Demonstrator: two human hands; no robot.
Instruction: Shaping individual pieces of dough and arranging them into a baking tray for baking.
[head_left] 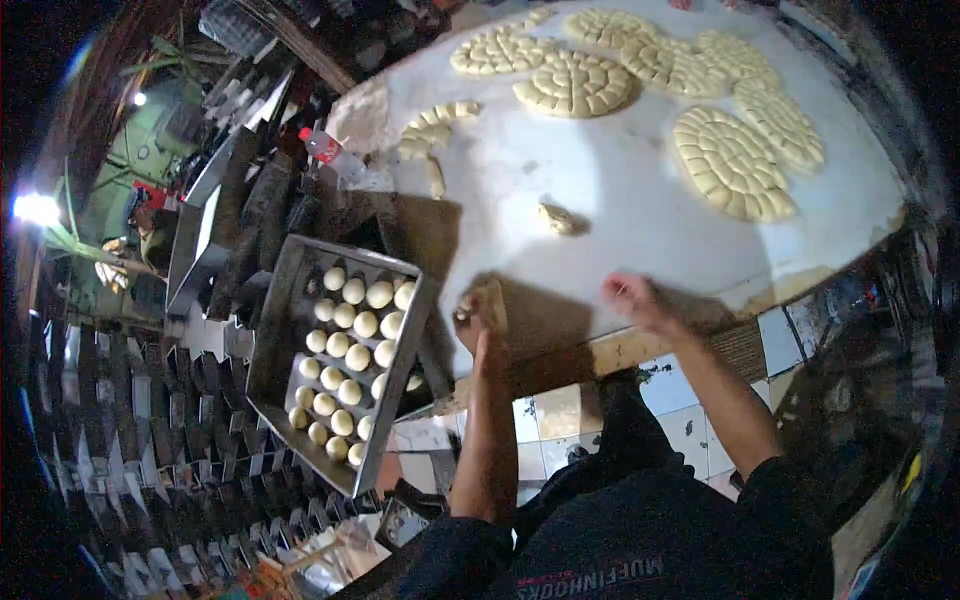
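Note:
At the near edge of a white-topped table (520, 160), my left hand (478, 312) is curled around something pale, perhaps dough; its kind is not clear. To its right, my right hand (638, 298) hovers low over the table, fingers curled in; whatever is inside them is hidden. Beyond and between both hands lies a small dough lump (560, 218). Left of my left hand, a deep metal tray (268, 375) holds several rows of round dough balls (343, 314). A curved row of cut dough pieces (432, 130) lies farther off.
Flat coils of cut dough pieces (730, 162) cover the table's far and right parts. A plastic bottle with a red cap (330, 152) is at the far left edge. Stacked dark trays (150, 410) fill the left. Tiled floor (560, 415) shows below the table.

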